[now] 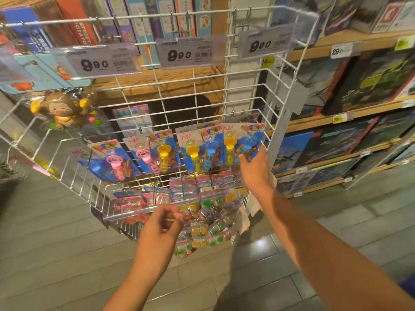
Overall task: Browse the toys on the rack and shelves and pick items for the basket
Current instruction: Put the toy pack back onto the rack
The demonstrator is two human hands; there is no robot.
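Toy aisle, white wire rack (197,90): right hand (254,168) grips a bubble-wand card (246,142), left hand (161,225) hovers loosely curled, empty; browsing underway, no basket visible.

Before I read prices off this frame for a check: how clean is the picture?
Head view: wide-angle lens bows the white wire rack; clear plastic price holders show soft glare, large 9.90 digits readable, small print blurred; frame edges smeared; warm light; the right hand on a blue bubble-wand card is fairly sharp.
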